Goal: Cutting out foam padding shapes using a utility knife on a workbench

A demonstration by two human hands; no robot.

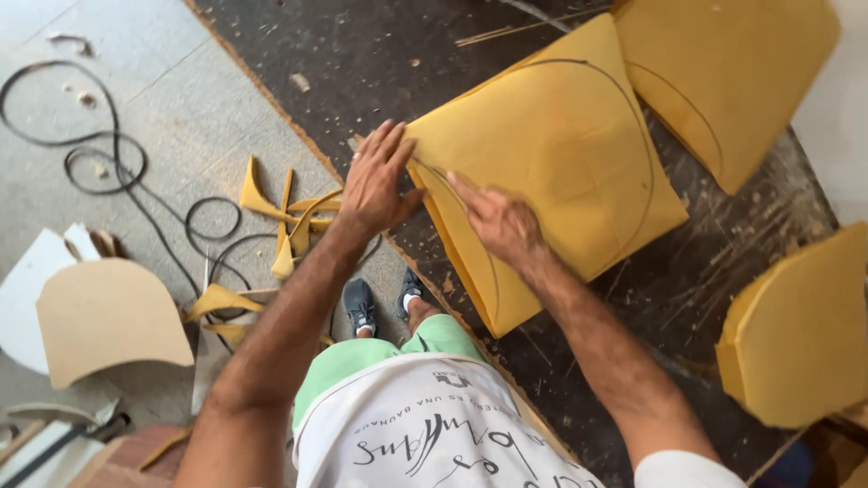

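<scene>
Foam slab (pixel 561 154) under both hands (pixel 434 203)

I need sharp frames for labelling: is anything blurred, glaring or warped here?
Head view: the right hand on the yellow foam sheet is slightly motion-blurred; the left hand looks sharper; light is soft and even, without glare; the edges bow like a wide lens.

I count three yellow foam slabs on the bench (pixel 380 54): the marked foam slab (pixel 561 154) in the middle, a second foam slab (pixel 723 72) at the top right, and a third foam slab (pixel 800 334) at the right edge. On the floor (pixel 181 117) I see one brown board cutout (pixel 108 316), one black cable (pixel 99 154), and one heap of yellow foam offcuts (pixel 280 221). Two hands, the left hand (pixel 378 181) and the right hand (pixel 499 221), and two dark shoes (pixel 360 305).
</scene>
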